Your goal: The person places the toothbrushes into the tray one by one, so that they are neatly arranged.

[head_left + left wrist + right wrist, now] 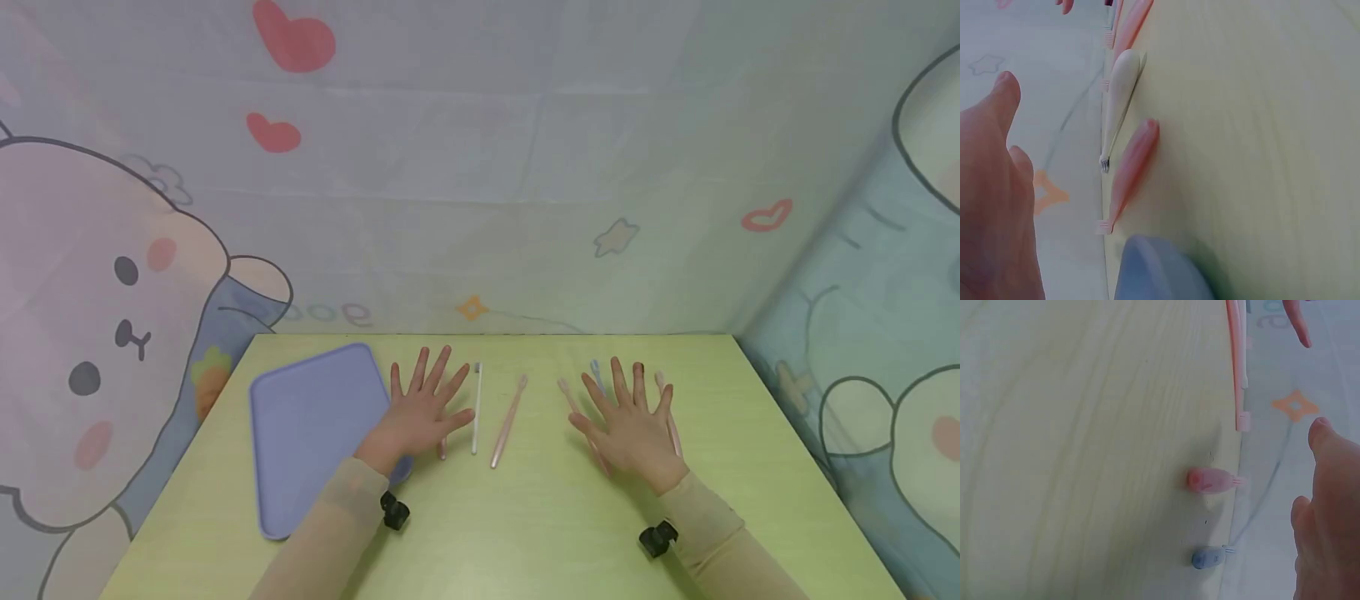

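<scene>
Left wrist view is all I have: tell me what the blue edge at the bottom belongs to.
Observer: A blue tray, flat and rimmed, at the left side of the table. In the head view, the left hand partly hides it.
Operator: Only fingertips show at my top edge. Report that other hand.
Observer: It's the right hand: fingers spread, holding nothing.
Operator: Describe what lies near it.
Observer: The right wrist view shows a blue toothbrush beside a pink toothbrush, with a gap between them.
</scene>
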Demonstrator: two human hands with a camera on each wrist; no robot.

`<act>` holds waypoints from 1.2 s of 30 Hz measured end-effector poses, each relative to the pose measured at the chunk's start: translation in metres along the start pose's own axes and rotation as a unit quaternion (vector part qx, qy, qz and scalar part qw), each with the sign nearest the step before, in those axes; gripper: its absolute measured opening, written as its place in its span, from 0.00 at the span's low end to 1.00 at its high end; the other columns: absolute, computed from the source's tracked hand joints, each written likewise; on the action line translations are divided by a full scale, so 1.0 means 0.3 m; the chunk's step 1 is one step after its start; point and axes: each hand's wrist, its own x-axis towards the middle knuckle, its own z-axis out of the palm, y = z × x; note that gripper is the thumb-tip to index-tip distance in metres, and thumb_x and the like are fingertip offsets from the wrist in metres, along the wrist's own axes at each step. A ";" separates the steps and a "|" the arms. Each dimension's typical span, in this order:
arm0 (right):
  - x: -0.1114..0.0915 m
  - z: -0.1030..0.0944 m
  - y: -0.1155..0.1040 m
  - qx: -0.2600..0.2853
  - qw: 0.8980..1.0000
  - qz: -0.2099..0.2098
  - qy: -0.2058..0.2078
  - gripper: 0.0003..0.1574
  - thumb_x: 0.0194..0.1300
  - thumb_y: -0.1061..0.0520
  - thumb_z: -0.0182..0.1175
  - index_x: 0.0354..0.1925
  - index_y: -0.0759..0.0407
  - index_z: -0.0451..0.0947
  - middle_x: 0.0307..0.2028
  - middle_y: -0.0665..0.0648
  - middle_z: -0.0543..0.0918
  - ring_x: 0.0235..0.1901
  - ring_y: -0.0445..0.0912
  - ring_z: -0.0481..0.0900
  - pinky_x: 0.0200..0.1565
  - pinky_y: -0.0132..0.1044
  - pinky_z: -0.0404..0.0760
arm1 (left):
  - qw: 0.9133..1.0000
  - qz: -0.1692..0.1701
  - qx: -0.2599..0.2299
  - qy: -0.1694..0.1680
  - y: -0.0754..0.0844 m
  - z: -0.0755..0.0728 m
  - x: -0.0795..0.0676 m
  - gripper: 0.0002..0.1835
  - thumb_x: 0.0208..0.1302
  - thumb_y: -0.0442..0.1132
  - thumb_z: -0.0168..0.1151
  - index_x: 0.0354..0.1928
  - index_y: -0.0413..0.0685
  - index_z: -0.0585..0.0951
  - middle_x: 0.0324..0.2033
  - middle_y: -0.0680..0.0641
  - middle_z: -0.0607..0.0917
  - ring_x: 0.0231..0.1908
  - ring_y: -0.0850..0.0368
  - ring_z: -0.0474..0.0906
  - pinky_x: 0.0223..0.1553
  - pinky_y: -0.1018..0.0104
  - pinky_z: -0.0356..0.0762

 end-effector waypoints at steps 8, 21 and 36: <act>0.018 -0.001 -0.006 0.023 1.000 -0.004 0.018 0.51 0.79 0.21 0.40 0.86 0.43 0.55 0.86 0.67 0.39 0.82 0.71 0.30 0.69 0.85 0.28 | 0.997 0.050 -0.037 0.051 -0.037 -0.023 -0.028 0.41 0.80 0.69 0.47 0.87 0.65 0.55 0.87 0.53 0.37 0.84 0.43 0.25 0.73 0.20 0.25; 0.025 -0.036 0.030 0.092 0.992 -0.043 0.072 0.37 0.83 0.38 0.55 0.76 0.57 0.73 0.75 0.71 0.71 0.72 0.69 0.71 0.75 0.73 0.55 | 0.976 -0.009 -0.174 0.131 -0.212 -0.104 -0.199 0.31 0.80 0.52 0.62 0.76 0.44 0.76 0.78 0.42 0.71 0.76 0.36 0.66 0.70 0.36 0.70; -0.056 -0.123 0.290 0.246 0.966 0.068 0.034 0.38 0.81 0.47 0.62 0.77 0.66 0.68 0.66 0.74 0.79 0.64 0.70 0.78 0.62 0.68 0.78 | 0.942 -0.234 -0.150 0.188 -0.570 -0.181 -0.592 0.31 0.73 0.46 0.71 0.68 0.31 0.79 0.58 0.28 0.85 0.50 0.33 0.86 0.38 0.54 0.83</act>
